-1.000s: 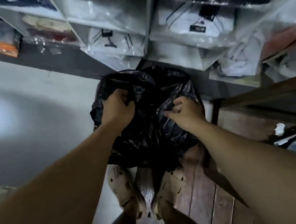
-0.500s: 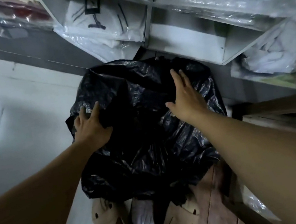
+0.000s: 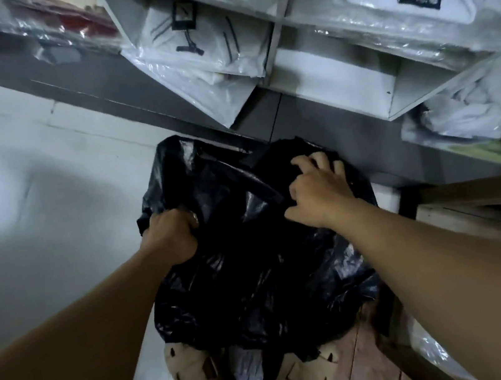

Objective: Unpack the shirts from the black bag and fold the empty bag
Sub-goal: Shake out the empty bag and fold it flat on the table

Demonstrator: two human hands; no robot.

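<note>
L hand (image 3: 171,235) fisted, R hand (image 3: 318,192) clawed, both arms stretched fwd.

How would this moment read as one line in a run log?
stage: handling black bag | left hand: grips bag's left edge | right hand: fingers curled into bag's top | bag contents: not visible

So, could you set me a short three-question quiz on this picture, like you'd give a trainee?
1. True or false: the left hand grips a bunched edge of the crinkled black plastic bag.
2. The right hand has its fingers: A curled into the bag's top; B flat and straight; C out of view.
3. Fill in: on the white shelf unit, folded white shirts lie in clear ___ packets.
Key: 1 true; 2 A; 3 plastic.
</note>
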